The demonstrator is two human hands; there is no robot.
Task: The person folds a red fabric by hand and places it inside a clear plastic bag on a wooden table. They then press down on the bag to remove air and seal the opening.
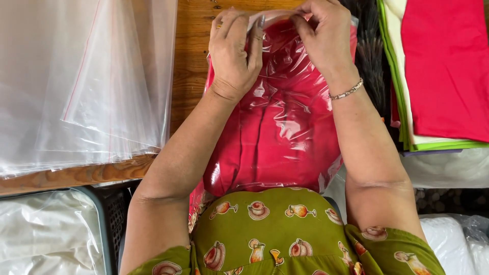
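A folded red cloth sits inside a clear plastic bag (280,127) that lies on the wooden table (191,61) in front of me. My left hand (234,53) grips the bag's top edge at the left, fingers curled over it. My right hand (323,35), with a silver bracelet on its wrist, pinches the same top edge at the right. Both hands are at the far end of the bag, close together.
A pile of clear plastic bags (81,81) covers the table's left. At the right lies a stack of folded cloths (443,71), red on top with white and green beneath. A dark crate (109,219) with bagged white cloth stands at lower left.
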